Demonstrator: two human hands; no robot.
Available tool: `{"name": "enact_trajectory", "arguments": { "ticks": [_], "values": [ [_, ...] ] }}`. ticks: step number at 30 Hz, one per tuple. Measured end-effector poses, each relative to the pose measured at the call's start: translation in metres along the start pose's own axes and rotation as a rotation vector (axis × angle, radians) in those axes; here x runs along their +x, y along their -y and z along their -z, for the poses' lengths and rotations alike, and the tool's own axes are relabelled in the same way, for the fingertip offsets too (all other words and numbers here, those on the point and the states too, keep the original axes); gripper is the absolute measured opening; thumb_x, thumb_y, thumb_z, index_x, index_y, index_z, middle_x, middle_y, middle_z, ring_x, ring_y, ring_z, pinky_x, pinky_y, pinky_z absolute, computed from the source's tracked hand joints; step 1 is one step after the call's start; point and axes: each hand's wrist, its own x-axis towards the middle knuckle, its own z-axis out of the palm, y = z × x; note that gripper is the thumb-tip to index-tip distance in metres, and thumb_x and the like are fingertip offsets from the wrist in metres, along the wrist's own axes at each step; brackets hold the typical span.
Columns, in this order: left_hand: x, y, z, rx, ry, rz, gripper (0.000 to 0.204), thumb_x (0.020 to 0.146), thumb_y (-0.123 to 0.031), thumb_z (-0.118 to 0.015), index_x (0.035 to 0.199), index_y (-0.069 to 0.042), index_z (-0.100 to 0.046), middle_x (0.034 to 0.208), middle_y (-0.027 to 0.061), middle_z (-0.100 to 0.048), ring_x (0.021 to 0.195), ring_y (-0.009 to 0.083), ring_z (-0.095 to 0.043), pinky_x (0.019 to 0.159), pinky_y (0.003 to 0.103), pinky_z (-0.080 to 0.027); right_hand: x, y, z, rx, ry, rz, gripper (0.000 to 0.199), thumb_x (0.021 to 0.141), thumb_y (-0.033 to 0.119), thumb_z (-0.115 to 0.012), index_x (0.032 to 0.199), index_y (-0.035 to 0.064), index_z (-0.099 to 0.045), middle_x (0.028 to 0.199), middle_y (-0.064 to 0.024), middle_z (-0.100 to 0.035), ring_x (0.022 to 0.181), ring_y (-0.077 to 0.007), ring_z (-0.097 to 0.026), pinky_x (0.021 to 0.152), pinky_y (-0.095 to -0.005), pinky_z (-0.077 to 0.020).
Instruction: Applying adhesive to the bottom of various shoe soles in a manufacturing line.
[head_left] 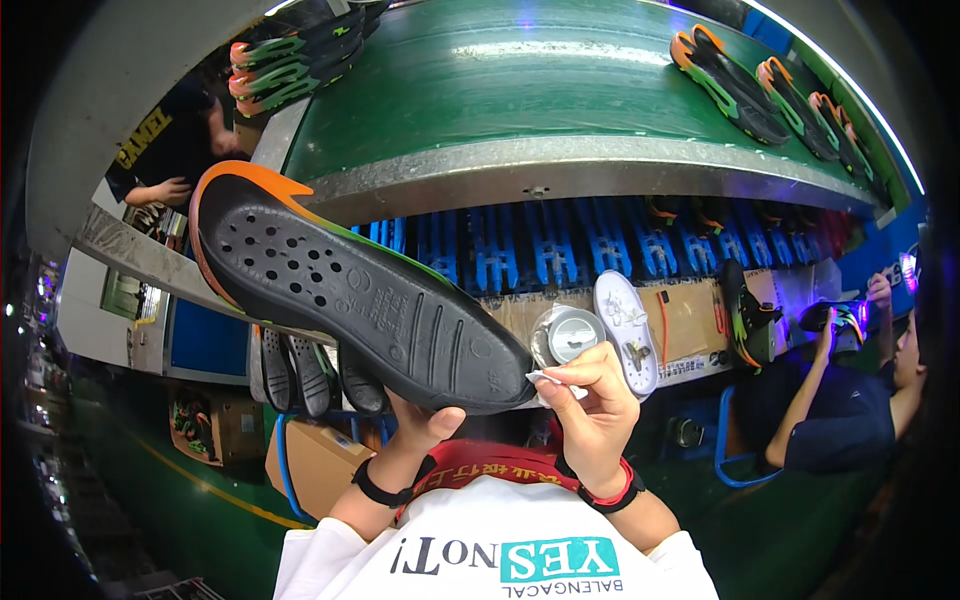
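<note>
1. Shoe sole [370, 300]: black, with an orange-to-green rim, raised above the bench in the near middle. It slants from far left to near right, its perforated, ribbed face up; this tilt seems to leave both face and edge open to view.

2. Left hand [415, 425]: part-closed under the sole's near edge, bearing it. The thumb shows beside that edge; the fingers are hidden beneath, so their pressure cannot be told. Support from below presumably keeps the upper face unobstructed.

3. Right hand [598, 405]: thumb and forefinger closed in a pinch on a small white scrap [546, 384], which meets the sole's right end. So fine a grip appears suited to one small spot.

4. Bench, right of the sole: a round metal tin [575, 338] and a white sole-shaped tray [622, 325] bearing small pieces, set beside the right hand, probably for easy reach. Farther right lies cardboard [685, 330].

5. Far side: green conveyor belt [500, 95], with soles [725, 90] at its right and a stack of soles [285, 75] at its left. At right, a co-worker [840, 420] handles another sole.

6. Markings: the held sole carries embossed characters, too faint to read reliably. Dark and teal print crosses the wearer's white shirt [430, 555], inverted; yellow characters mark a red cloth [480, 462] at the waist.
</note>
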Motion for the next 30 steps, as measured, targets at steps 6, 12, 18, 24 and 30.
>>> {"name": "enact_trajectory", "arguments": {
  "ticks": [6,12,18,24,30],
  "values": [
    [-0.005,0.009,0.002,-0.049,0.027,0.103,0.097,0.072,-0.046,-0.078,0.140,-0.004,-0.022,0.129,0.0118,-0.039,0.118,0.0223,-0.045,0.098,0.036,-0.041,0.001,-0.005,0.007,-0.002,-0.022,-0.011,0.016,0.078,-0.010,-0.069,0.091,-0.0018,-0.067,0.086,-0.0054,-0.054,0.073,-0.0096,-0.052,0.064,-0.0202,-0.0438],
    [0.006,0.014,-0.019,-0.123,0.062,0.053,0.091,0.071,-0.042,-0.079,0.136,-0.002,-0.028,0.126,0.0117,-0.043,0.113,0.0212,-0.049,0.093,0.035,-0.045,0.003,0.000,0.020,0.032,-0.092,-0.042,0.015,0.077,-0.010,-0.069,0.090,-0.0021,-0.066,0.086,-0.0070,-0.056,0.073,-0.0099,-0.052,0.061,-0.0205,-0.0419],
    [0.016,0.027,-0.032,0.018,0.085,0.012,0.082,0.068,-0.039,-0.079,0.128,0.000,-0.040,0.119,0.0113,-0.050,0.107,0.0220,-0.053,0.091,0.035,-0.046,-0.001,0.020,0.029,-0.205,-0.038,0.088,0.018,0.071,-0.008,-0.074,0.086,0.0014,-0.068,0.078,-0.0062,-0.061,0.068,-0.0120,-0.052,0.056,-0.0225,-0.0386],
    [0.029,0.042,-0.072,-0.320,0.314,0.197,0.106,0.071,-0.045,-0.073,0.144,0.000,-0.011,0.131,0.0176,-0.042,0.124,0.0285,-0.045,0.105,0.042,-0.036,0.025,0.016,0.098,-0.111,-0.419,0.066,0.007,0.085,-0.001,-0.064,0.091,0.0000,-0.060,0.084,-0.0044,-0.060,0.071,-0.0079,-0.055,0.062,-0.0198,-0.0417],
    [0.082,0.025,-0.152,-0.845,0.659,0.533,0.093,0.076,-0.042,-0.064,0.146,-0.004,-0.016,0.144,0.0154,-0.034,0.132,0.0271,-0.039,0.110,0.042,-0.032,0.025,0.004,0.175,-0.083,-0.521,-0.061,0.012,0.089,0.006,-0.063,0.099,-0.0003,-0.059,0.083,-0.0054,-0.063,0.066,-0.0099,-0.059,0.056,-0.0205,-0.0433]
  ]
}}
